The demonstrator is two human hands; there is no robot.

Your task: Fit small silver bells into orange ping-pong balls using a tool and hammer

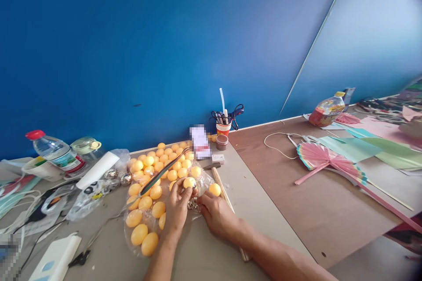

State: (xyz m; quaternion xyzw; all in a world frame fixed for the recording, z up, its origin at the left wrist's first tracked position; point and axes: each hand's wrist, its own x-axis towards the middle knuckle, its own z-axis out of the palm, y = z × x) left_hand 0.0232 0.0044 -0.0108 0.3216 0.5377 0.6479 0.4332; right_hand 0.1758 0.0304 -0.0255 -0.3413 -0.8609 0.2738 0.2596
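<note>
My left hand (180, 199) is closed around an orange ping-pong ball (189, 182), which has a dark, shiny patch on its lower side. Just right of it, the fingers of my right hand (214, 210) are pinched together beside a small heap of shiny silvery bits (192, 204). What those fingertips hold, if anything, is hidden. Many more orange ping-pong balls (150, 244) lie in clear plastic to the left of my hands. Across them rests a dark, slim tool with a cable (158, 175). A single loose ball (215, 190) sits just beyond my right hand.
Wooden sticks (221, 184) lie right of my hands. Behind stand a cup of pens (223, 128) and a small brown jar (222, 142). Left are a red-capped bottle (57, 151), silvery balls (125, 178) and a white power strip (56, 259). Pink paper fans (329, 158) lie right.
</note>
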